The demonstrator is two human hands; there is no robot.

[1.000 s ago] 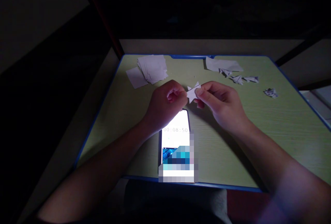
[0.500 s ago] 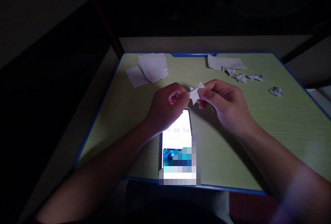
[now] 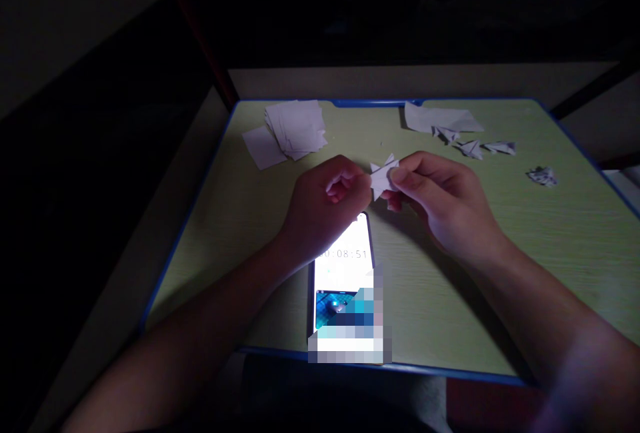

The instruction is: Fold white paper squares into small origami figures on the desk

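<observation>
A small folded white paper piece (image 3: pixel 383 178) with pointed corners is held up between both hands, above the table. My left hand (image 3: pixel 327 203) is closed, thumb and forefinger pinching the paper's left tip. On its other side my right hand (image 3: pixel 443 203) grips the paper between thumb and fingers; some of those fingertips are hidden behind it. Below my left hand lies a lit phone (image 3: pixel 345 273) showing a running timer, its top left part covered by the hand and its lower part blurred out by blocks.
The light-green table (image 3: pixel 240 233) has a blue rim. A stack of white paper squares (image 3: pixel 297 126) lies at the back left. At the back right are a flat paper sheet (image 3: pixel 443 118), several small folded paper pieces (image 3: pixel 470 148) and a crumpled paper piece (image 3: pixel 543 176).
Both hands keep their pinch on the folded paper, with hardly any movement. The phone's timer has gone from 08:50 to 08:51, and the view has shifted slightly.
</observation>
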